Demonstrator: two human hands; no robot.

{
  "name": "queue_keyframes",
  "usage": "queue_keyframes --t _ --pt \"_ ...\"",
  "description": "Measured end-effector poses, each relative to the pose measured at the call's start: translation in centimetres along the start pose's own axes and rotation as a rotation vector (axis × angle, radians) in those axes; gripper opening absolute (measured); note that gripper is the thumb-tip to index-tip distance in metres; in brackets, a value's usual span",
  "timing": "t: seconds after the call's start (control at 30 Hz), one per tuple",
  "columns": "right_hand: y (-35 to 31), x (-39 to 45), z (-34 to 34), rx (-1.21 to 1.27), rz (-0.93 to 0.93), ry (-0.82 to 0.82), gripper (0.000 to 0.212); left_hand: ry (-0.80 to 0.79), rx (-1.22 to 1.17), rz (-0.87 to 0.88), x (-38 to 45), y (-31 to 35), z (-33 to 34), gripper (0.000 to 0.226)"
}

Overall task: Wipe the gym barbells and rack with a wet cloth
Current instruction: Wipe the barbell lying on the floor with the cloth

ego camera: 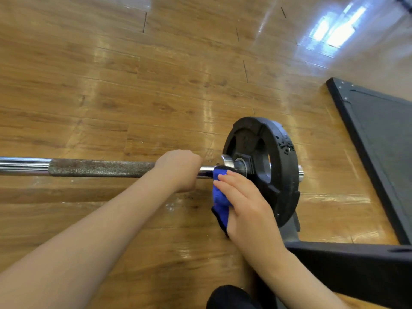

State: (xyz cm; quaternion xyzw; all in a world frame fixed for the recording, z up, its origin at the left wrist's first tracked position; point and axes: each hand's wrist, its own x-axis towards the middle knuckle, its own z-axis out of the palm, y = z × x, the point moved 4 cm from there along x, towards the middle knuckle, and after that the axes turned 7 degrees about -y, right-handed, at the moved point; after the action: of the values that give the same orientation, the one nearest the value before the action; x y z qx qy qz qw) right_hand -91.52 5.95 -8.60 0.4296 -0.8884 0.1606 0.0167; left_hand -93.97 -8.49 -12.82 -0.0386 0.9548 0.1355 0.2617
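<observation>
A barbell (100, 167) runs level across the view, with a chrome shaft and a rough, rusty knurled grip. A black weight plate (274, 150) sits on its right end. My left hand (178, 169) grips the bar just right of the knurled part. My right hand (243, 201) holds a blue cloth (219, 197) against the chrome shaft, between my left hand and the plate's collar. The cloth hangs down below the bar. A black rack frame (347, 262) lies under the plate at the lower right.
The floor (156, 85) is glossy wood planks. A black platform (383, 139) with bolted corners lies on the floor at the right. A dark shoe or knee (229, 297) shows at the bottom edge.
</observation>
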Motion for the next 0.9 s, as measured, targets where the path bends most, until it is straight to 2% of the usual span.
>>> queue_keyframes --t 0.1,0.13,0.23,0.3,0.4,0.47,0.57,0.63,0.67,0.8,0.9 --pt "-1.0 0.2 -3.7 0.158 -0.104 0.090 0.036 -0.036 -0.045 0.028 0.2 0.0 0.3 0.010" --pt "-1.2 0.3 -4.9 0.195 -0.114 0.133 0.034 -0.053 -0.079 0.043 0.1 -0.1 0.4 0.017" --pt "-0.9 -0.1 -7.7 0.267 -0.096 0.267 0.031 -0.058 -0.129 0.069 -1.0 -0.1 0.3 0.059" --pt "0.5 -1.0 -9.5 0.295 -0.029 0.375 0.028 -0.011 -0.250 0.118 -2.1 0.5 -0.2 0.076" --pt "3.2 -2.6 -11.7 0.238 0.205 0.563 0.036 0.138 -0.332 0.223 -3.0 2.7 -2.1 0.081" --pt "5.2 -3.3 -12.0 0.302 0.482 0.679 0.035 0.248 -0.325 0.290 -2.5 4.5 -4.2 0.080" --pt "7.5 -2.7 -9.8 0.709 0.844 0.768 0.039 0.363 -0.365 0.331 -1.3 7.1 -7.4 0.075" --pt "8.1 -2.2 -8.4 0.954 0.938 0.818 0.040 0.404 -0.358 0.348 -0.7 8.6 -9.0 0.074" --pt "8.0 -2.0 -8.2 0.981 0.955 0.830 0.041 0.407 -0.327 0.355 -0.5 9.1 -9.3 0.076" --pt "7.5 -2.3 -8.6 0.678 0.898 0.773 0.046 0.335 -0.092 0.369 -0.3 10.1 -8.1 0.097" --pt "8.2 -3.1 -7.9 0.652 0.971 0.764 0.045 0.301 -0.001 0.369 -0.2 10.1 -6.8 0.100"
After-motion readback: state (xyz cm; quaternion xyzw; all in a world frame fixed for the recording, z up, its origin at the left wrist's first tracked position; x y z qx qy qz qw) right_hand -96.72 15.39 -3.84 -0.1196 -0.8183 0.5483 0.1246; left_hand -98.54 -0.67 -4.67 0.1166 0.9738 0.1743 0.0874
